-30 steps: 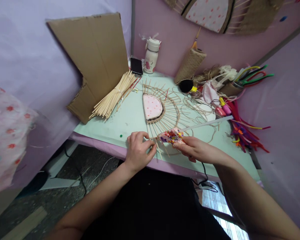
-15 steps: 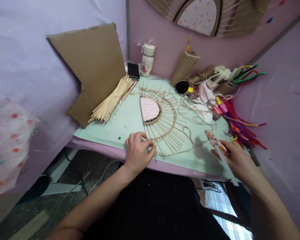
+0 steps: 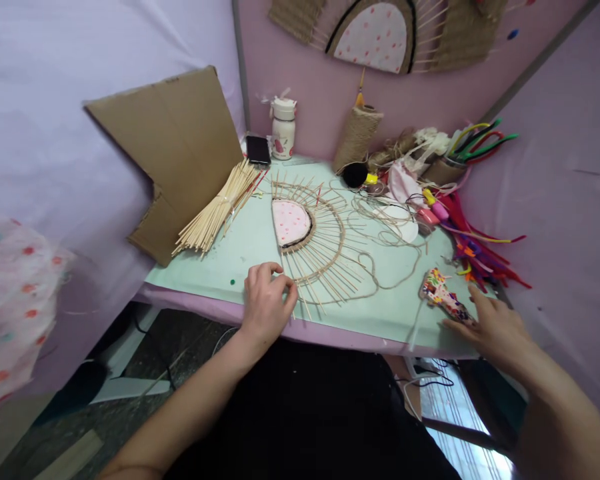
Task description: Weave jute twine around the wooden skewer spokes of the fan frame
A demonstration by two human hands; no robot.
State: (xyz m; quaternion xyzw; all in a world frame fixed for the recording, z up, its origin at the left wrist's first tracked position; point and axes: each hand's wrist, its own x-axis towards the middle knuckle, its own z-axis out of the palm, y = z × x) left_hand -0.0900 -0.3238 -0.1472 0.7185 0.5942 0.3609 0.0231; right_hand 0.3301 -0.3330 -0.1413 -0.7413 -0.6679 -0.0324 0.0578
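Note:
A half-round craft piece lies on the table, with a spotted fabric centre (image 3: 291, 222) and thin wooden sticks (image 3: 330, 265) fanning out. Brown twine (image 3: 342, 230) arcs across the sticks. At the near end of that arc, my left hand (image 3: 267, 299) is closed, thumb and fingers pinched on the twine where it meets the sticks. A glue gun (image 3: 443, 297) with a colourful speckled pattern rests on the table at the right, a whitish glue stick (image 3: 417, 325) showing beside it. My right hand (image 3: 497, 327) is just by its handle, fingers apart and holding nothing.
A bundle of sticks (image 3: 217, 210) leans near a cardboard sheet (image 3: 180, 147). Behind stand a bottle (image 3: 283, 130), a phone (image 3: 258, 150) and a twine spool (image 3: 357, 139). Loose twine (image 3: 397, 283) trails rightward, towards pipe cleaners (image 3: 467, 230) and scraps. The table's front edge (image 3: 350, 338) is close.
My right hand has lowered the glue gun onto the table and let go of it. My left hand keeps its pinch at the twine's near end. The view has shifted slightly.

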